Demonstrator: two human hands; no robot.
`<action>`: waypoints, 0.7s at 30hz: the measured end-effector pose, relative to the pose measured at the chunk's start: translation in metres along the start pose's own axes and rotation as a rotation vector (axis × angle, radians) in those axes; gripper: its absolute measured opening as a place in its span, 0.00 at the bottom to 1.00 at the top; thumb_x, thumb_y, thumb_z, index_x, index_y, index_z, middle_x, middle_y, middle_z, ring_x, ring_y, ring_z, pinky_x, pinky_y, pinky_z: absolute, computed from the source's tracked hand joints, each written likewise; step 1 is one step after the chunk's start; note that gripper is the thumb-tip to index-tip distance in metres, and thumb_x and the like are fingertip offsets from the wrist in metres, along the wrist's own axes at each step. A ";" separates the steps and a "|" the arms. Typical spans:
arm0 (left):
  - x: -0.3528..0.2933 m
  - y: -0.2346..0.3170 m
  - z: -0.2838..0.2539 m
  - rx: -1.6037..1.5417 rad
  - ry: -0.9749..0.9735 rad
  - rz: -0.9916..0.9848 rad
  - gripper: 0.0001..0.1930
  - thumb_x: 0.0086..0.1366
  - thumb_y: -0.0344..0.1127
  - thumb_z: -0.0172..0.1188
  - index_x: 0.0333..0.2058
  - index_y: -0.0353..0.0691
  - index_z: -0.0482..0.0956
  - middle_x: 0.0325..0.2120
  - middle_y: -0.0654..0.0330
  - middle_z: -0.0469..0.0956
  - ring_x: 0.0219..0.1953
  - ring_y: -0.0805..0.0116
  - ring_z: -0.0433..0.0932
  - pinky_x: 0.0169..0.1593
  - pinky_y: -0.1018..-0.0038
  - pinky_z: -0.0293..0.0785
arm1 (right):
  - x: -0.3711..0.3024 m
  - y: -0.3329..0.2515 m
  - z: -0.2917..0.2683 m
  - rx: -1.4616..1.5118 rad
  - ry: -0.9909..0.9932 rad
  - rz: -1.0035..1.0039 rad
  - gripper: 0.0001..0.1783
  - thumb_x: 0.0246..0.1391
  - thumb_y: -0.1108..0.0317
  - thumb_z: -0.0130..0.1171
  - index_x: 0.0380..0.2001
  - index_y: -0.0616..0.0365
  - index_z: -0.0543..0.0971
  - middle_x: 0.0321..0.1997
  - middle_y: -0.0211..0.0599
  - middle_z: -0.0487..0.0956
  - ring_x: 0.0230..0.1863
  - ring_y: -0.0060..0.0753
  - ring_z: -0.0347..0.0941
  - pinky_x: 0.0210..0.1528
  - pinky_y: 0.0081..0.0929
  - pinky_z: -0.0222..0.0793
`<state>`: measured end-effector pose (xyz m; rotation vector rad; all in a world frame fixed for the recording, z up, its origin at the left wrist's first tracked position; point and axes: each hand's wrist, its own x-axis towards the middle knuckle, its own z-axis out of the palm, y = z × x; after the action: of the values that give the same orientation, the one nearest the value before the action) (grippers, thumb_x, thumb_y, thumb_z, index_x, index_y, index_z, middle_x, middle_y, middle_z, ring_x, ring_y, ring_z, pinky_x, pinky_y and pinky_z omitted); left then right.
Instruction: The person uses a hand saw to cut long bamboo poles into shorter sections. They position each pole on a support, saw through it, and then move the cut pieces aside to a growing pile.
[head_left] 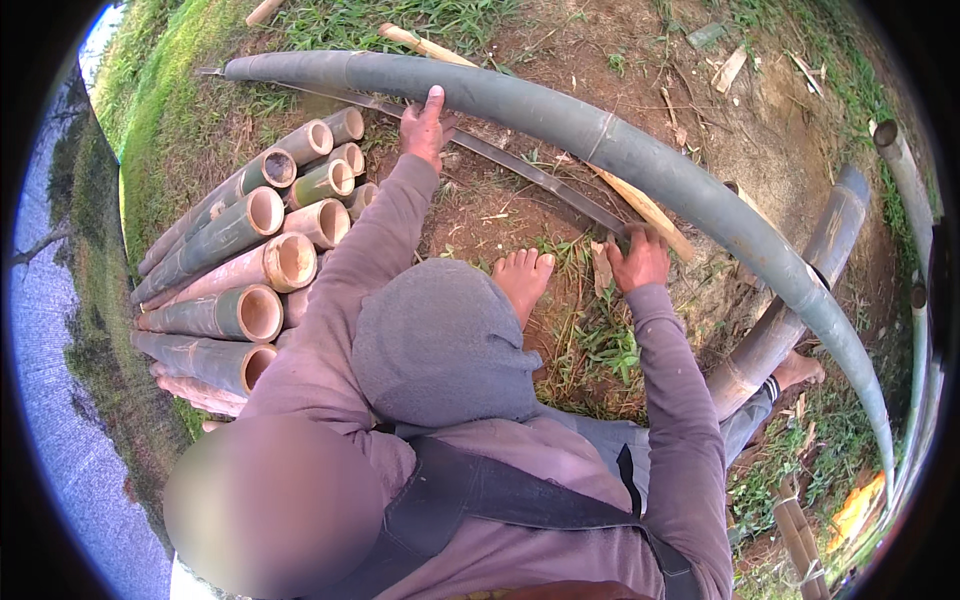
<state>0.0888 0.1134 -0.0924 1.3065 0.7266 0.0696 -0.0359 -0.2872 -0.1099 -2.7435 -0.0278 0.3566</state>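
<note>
A long green-grey bamboo pole arches across the view in front of me. My left hand is closed at its near side, thumb lying on the pole and the other fingers mostly hidden. Beside the pole runs a long, narrow, flat dark strip, passing by my left hand; a thin metal end shows past the pole's left tip. My right hand is closed round the strip's right end, close to the ground.
Cut bamboo sections lie stacked at the left, hollow ends toward me. A thicker bamboo piece lies crosswise under the pole at the right. Split bamboo slats and chips lie on the soil. My bare foot stands between my arms.
</note>
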 end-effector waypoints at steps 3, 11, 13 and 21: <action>-0.004 0.004 0.014 -0.017 0.028 0.039 0.43 0.67 0.60 0.72 0.67 0.36 0.65 0.61 0.52 0.75 0.58 0.46 0.81 0.67 0.47 0.73 | -0.010 0.007 0.012 -0.092 0.056 -0.055 0.30 0.54 0.52 0.74 0.58 0.47 0.79 0.62 0.46 0.76 0.68 0.53 0.70 0.69 0.59 0.66; 0.016 -0.016 0.009 0.081 0.175 0.106 0.54 0.64 0.65 0.72 0.71 0.30 0.58 0.65 0.39 0.72 0.63 0.45 0.78 0.66 0.45 0.73 | 0.015 0.004 0.006 -0.121 -0.168 -0.132 0.24 0.48 0.58 0.72 0.50 0.50 0.80 0.52 0.53 0.81 0.56 0.65 0.78 0.58 0.58 0.75; 0.026 -0.032 -0.003 0.264 0.432 0.126 0.55 0.63 0.66 0.72 0.73 0.31 0.58 0.68 0.37 0.69 0.67 0.46 0.75 0.69 0.53 0.69 | 0.015 -0.006 -0.018 -0.032 -0.118 -0.114 0.22 0.47 0.61 0.69 0.46 0.52 0.80 0.47 0.57 0.83 0.50 0.67 0.81 0.52 0.59 0.77; 0.015 0.036 0.017 -0.534 0.085 0.022 0.48 0.68 0.69 0.63 0.73 0.39 0.62 0.69 0.47 0.70 0.63 0.51 0.76 0.63 0.45 0.74 | 0.050 -0.038 -0.196 0.132 -0.089 -0.254 0.14 0.49 0.67 0.65 0.38 0.63 0.81 0.29 0.47 0.84 0.33 0.46 0.82 0.38 0.41 0.76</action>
<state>0.1217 0.1165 -0.0660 0.8039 0.7043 0.3169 0.0623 -0.3188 0.0679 -2.5526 -0.3601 0.3935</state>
